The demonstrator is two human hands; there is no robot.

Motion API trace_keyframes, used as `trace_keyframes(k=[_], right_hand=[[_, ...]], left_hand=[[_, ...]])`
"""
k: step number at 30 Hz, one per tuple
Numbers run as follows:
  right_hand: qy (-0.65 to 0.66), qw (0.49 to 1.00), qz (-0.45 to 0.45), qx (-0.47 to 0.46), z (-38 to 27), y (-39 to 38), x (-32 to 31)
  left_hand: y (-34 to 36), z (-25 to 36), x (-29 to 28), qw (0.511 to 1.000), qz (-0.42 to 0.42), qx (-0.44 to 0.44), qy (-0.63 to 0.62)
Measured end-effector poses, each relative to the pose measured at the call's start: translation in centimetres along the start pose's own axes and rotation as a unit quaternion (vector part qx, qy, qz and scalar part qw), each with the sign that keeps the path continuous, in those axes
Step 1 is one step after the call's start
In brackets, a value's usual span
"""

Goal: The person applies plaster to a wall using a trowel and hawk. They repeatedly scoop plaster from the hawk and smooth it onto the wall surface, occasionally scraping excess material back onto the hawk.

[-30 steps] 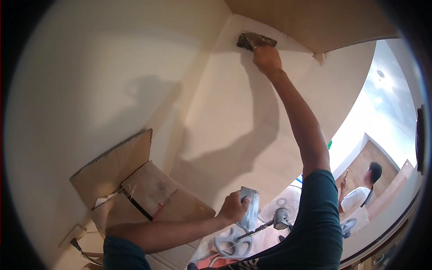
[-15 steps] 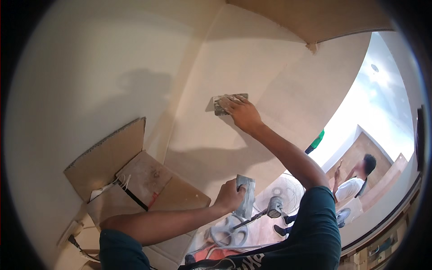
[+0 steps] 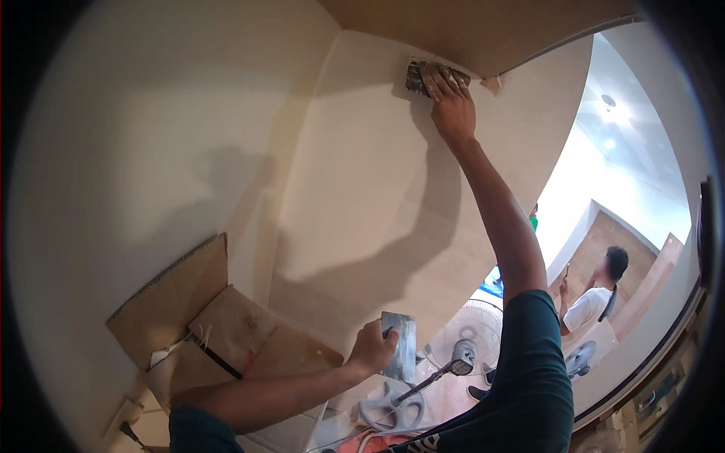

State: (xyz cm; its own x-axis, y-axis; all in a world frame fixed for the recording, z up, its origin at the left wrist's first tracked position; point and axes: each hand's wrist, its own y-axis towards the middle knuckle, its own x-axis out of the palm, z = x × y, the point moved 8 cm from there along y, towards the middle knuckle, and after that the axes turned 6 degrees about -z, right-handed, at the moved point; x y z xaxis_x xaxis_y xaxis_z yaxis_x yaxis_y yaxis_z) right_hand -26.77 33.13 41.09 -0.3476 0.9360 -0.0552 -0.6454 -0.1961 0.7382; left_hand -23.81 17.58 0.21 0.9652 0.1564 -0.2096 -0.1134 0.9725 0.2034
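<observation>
High on the pale wall (image 3: 362, 166), just under the brown ceiling panel, my right hand (image 3: 455, 113) presses a dark rectangular trowel (image 3: 414, 77) smeared with white putty. Its fingers lie spread over the back of the tool, and white smears show on them. My left hand (image 3: 368, 350) is lower, in front of my body, closed around the handle of a grey flat rectangular trowel (image 3: 402, 349). That blade hangs roughly upright, apart from the wall. Most of the left trowel's handle is hidden by the fingers.
An open cardboard box (image 3: 177, 294) stands at the lower left. Below me are a work lamp (image 3: 463, 358) on a pole, a grey round base (image 3: 389, 408) and a caged fan (image 3: 479, 328). A person in a white shirt (image 3: 589, 309) is at the right. Rough patchy edging (image 3: 492, 83) marks the panel corner.
My right hand has slid its trowel up the wall and slightly right, to just below the ceiling panel. My left hand with its trowel sits slightly lower and further left. The view has shifted.
</observation>
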Motion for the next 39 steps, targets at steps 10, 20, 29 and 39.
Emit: trace_keyframes(k=[10, 20, 29, 39], right_hand=[[0.012, 1.000, -0.023, 0.017, 1.2, 1.7, 2.1], [0.129, 0.966, -0.224, 0.032, -3.4, -2.6, 4.2], [0.209, 0.905, -0.340, -0.148, -17.4, -17.0, 4.4], [0.247, 0.867, -0.345, -0.260, -20.4, -32.9, -3.1]], left_hand=[[0.5, -1.4, 0.8, 0.999, 0.006, 0.036, -0.018], [-0.9, -0.2, 0.8, 1.000, -0.015, 0.012, -0.012], [-1.9, 0.8, 1.3, 0.999, -0.026, 0.018, -0.039], [-3.0, 1.3, 1.2, 0.999, -0.025, 0.021, -0.020]])
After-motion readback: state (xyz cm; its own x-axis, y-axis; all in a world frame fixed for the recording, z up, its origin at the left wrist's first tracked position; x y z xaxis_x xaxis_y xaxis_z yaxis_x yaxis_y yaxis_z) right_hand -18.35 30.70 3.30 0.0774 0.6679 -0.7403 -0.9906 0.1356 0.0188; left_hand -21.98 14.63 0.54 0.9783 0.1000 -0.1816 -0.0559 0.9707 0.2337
